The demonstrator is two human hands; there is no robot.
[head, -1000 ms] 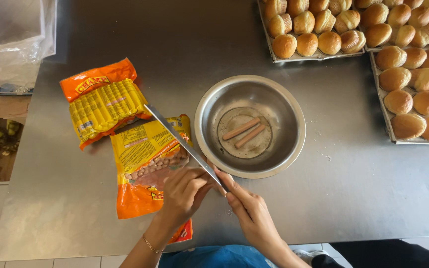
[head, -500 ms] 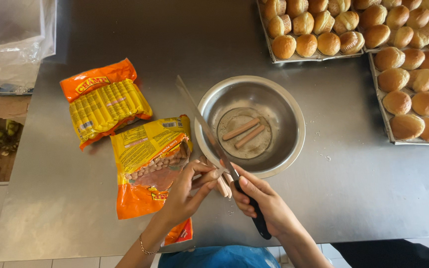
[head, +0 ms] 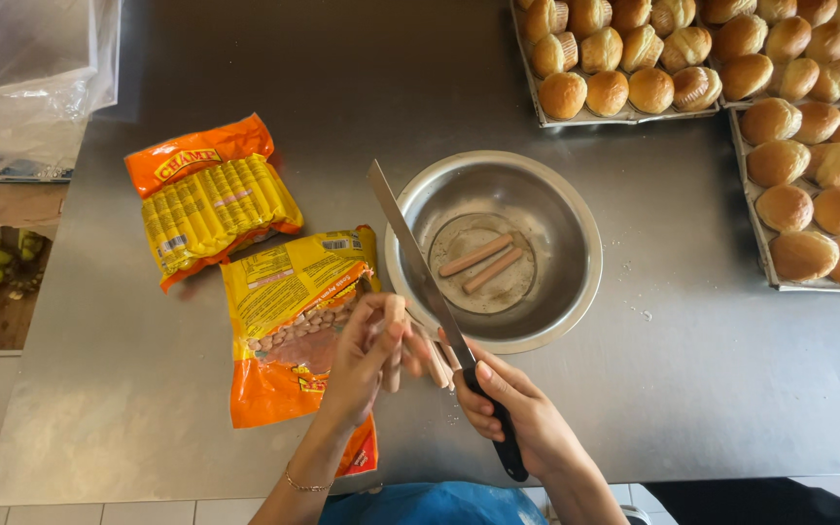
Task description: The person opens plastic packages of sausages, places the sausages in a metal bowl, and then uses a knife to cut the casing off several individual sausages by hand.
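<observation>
A sausage [head: 393, 340] is pinched upright in the left hand [head: 364, 358], over the opened yellow packet [head: 294, 321] on the tabletop [head: 682, 389]. At three o'clock of it, the knife [head: 435, 301] is gripped by the right hand [head: 512, 418], its blade reaching toward eleven o'clock across the steel bowl [head: 556, 209]. Since the earlier frame, the blade has been tilted slightly more upright.

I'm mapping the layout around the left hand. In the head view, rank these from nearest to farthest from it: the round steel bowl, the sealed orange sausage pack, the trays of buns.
1. Round steel bowl, just right of the left hand.
2. Sealed orange sausage pack, up and to the left.
3. Trays of golden buns, far upper right corner.
</observation>
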